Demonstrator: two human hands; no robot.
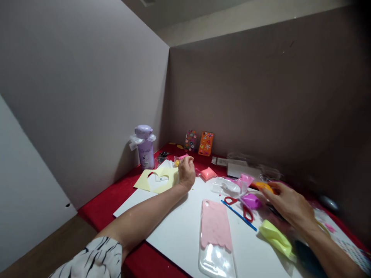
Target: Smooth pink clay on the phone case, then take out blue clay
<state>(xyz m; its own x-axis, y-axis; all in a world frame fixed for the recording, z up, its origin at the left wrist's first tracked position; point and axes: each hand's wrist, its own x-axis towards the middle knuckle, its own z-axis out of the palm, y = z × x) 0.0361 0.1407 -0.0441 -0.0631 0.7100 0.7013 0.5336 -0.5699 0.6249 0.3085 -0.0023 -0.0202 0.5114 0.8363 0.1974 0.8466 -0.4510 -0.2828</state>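
Observation:
My left hand (187, 173) is at the back of the white board (176, 227), its fingers curled together. Whatever they may hold is hidden; small pink and yellow packets (176, 163) are just beyond. On the right, my right hand (291, 202) pinches an orange clay packet (264, 187) between thumb and fingers. Below it lies a bright yellow clay packet (275, 237). A clear phone case (217, 262) rests at the front of the board, its upper part covered with pink clay (216, 224). Beside the case lie a blue stick (239, 215) and red-handled scissors (248, 213).
Yellow paper (145, 180) with a heart-shaped cutout lies left of my left hand. A purple bottle (146, 152) stands at the back left. Two decorated phone cases, one orange (206, 143), lean against the wall. Purple (251, 201) and coral (208, 174) packets lie mid-board.

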